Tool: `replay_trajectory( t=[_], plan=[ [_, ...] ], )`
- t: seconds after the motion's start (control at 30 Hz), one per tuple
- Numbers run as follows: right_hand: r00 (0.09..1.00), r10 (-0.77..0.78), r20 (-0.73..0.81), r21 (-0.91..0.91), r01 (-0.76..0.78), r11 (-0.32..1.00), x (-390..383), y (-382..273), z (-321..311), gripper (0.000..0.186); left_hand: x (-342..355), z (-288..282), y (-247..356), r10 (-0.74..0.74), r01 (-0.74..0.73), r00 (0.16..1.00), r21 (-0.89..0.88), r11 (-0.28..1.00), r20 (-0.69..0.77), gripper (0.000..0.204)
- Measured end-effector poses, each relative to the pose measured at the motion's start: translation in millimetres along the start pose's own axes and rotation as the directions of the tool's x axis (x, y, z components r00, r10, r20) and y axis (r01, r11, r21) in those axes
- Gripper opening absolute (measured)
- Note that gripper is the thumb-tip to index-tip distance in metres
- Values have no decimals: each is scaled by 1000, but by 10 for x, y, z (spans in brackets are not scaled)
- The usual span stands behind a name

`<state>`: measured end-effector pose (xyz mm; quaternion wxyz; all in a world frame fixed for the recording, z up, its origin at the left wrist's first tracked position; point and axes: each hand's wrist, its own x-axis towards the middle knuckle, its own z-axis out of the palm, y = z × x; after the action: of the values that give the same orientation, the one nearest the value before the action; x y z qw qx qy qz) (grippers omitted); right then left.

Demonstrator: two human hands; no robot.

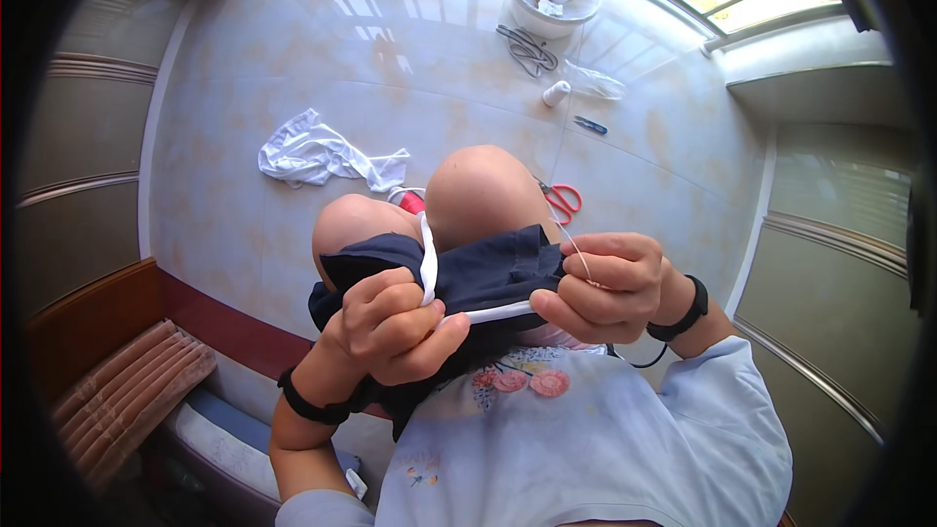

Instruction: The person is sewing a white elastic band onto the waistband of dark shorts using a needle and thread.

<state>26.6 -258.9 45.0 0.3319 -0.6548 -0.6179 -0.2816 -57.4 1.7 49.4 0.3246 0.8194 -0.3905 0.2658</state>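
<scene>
A narrow white fabric strip [493, 313] stretches between my two hands above my lap. My left hand [390, 324] is closed on it, thumb and fingers pinching near its middle, and more of the strip rises from there between my knees. The other end is pinched low in my right hand [610, 285]. A thin white thread [578, 250] loops by the right fingertips; whether a needle is there I cannot make out. Dark navy cloth [488, 268] lies across my thighs beneath both hands. Past my knees, red-handled scissors [564, 203] rest on the floor, partly hidden by my right leg.
On the tiled floor lie a crumpled white cloth [317, 151], small thread snips [590, 125], a white thread spool [556, 93], a clear plastic bag [595, 82] and a grey cord [527, 51]. A white basin [522, 8] stands farther back. Something red [412, 203] sits between my knees.
</scene>
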Motion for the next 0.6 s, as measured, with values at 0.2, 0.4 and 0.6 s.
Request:
replay_trajectory(
  t=[0.2,0.4,0.6],
  plan=[
    [999,-23,-37,60,25,998,-29,25,90,20,22,2,116,-39,40,995,-6,999,96,38],
    [997,-42,-57,56,46,997,-18,-6,101,21,-58,-30,108,-35,36,993,-10,999,114,38],
    [1000,-18,-4,39,18,999,-16,-43,46,19,-37,-16,80,-60,63,998,-117,991,26,41]
  ],
)
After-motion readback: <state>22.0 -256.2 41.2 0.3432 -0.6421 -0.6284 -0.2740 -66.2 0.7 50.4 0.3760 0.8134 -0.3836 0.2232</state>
